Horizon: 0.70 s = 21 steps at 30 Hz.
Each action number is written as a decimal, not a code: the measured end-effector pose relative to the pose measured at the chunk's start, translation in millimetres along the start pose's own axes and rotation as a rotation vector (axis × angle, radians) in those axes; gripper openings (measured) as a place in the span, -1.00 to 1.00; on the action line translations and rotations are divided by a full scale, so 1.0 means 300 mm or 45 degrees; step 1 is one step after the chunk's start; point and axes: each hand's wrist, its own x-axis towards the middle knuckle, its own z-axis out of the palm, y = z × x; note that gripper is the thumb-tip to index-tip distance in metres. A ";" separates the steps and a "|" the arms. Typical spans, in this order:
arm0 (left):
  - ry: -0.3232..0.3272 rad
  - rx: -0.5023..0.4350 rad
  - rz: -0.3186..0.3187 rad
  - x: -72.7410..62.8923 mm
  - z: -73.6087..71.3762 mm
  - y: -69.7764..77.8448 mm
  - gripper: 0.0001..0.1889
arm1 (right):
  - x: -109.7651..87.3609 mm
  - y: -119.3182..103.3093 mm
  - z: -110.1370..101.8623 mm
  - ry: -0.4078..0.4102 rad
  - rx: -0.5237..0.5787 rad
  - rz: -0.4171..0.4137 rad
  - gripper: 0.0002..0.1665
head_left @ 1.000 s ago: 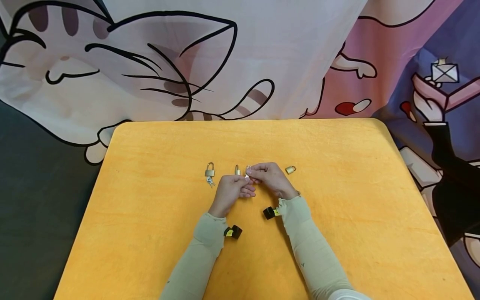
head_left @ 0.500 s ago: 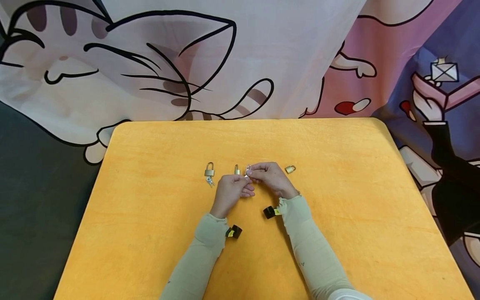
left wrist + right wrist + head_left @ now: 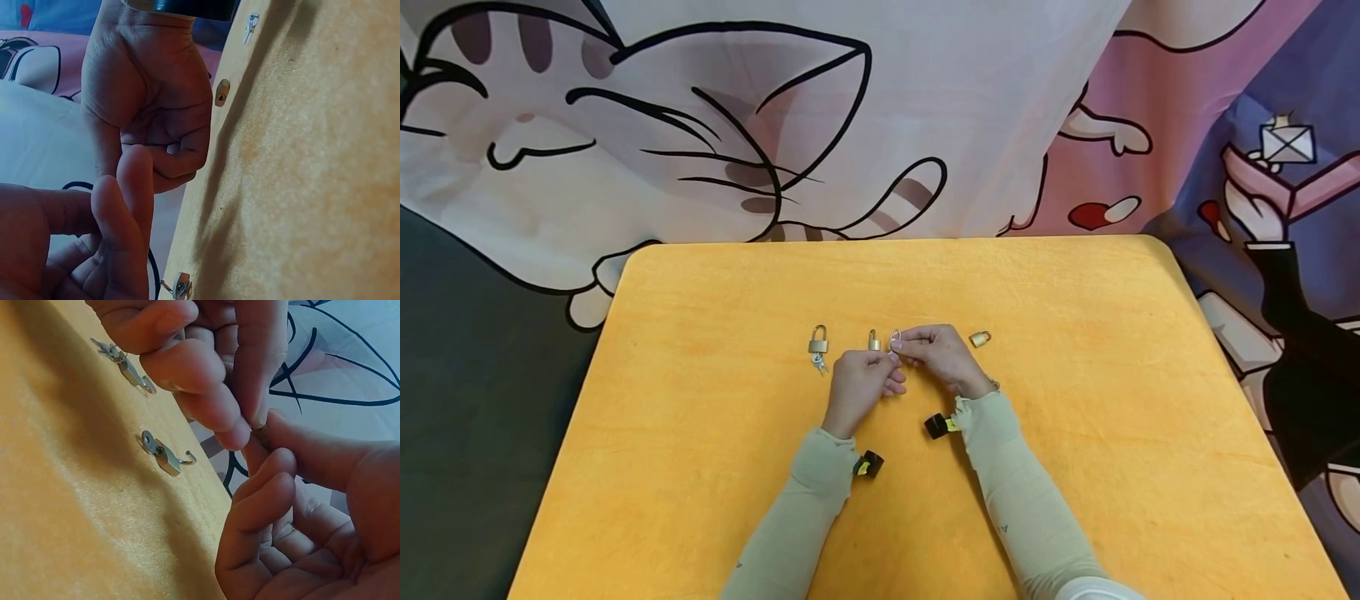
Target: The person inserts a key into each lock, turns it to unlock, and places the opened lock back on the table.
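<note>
Over the middle of the table, a small padlock (image 3: 895, 335) shows its shackle above my fingers. My right hand (image 3: 946, 360) pinches its body from the right between thumb and fingers. From the lower left, my left hand (image 3: 859, 385) pinches the key at its lower end; both fingertips meet there and hide most of it. In the right wrist view only a sliver of brass shows between the fingertips. Close behind my left hand lies another padlock (image 3: 874, 340); the right wrist view shows its shackle raised and a key (image 3: 148, 442) in it.
On the yellow table (image 3: 1075, 333), a larger padlock (image 3: 817, 344) with keys (image 3: 818, 362) lies at left. A brass padlock (image 3: 980, 339) lies right of my right hand. Small silver keys (image 3: 252, 26) lie near my right wrist. A printed curtain (image 3: 970, 100) hangs behind.
My left hand has turned slightly at the fingertips, its lower fingers drawing in a little. The right hand keeps its hold on the padlock almost unmoved.
</note>
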 end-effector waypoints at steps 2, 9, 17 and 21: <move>0.011 0.014 0.008 0.000 0.001 -0.002 -0.72 | -0.001 -0.002 0.000 0.006 -0.009 -0.001 -0.76; 0.030 0.026 0.069 0.000 0.003 -0.006 -0.74 | -0.005 -0.007 0.001 0.021 -0.038 -0.001 -0.75; 0.050 0.089 0.098 -0.002 0.007 -0.002 -0.76 | -0.005 -0.007 0.002 0.035 -0.067 -0.011 -0.72; 0.056 0.096 0.098 -0.002 0.009 -0.001 -0.77 | -0.006 -0.007 0.003 0.040 -0.079 -0.008 -0.72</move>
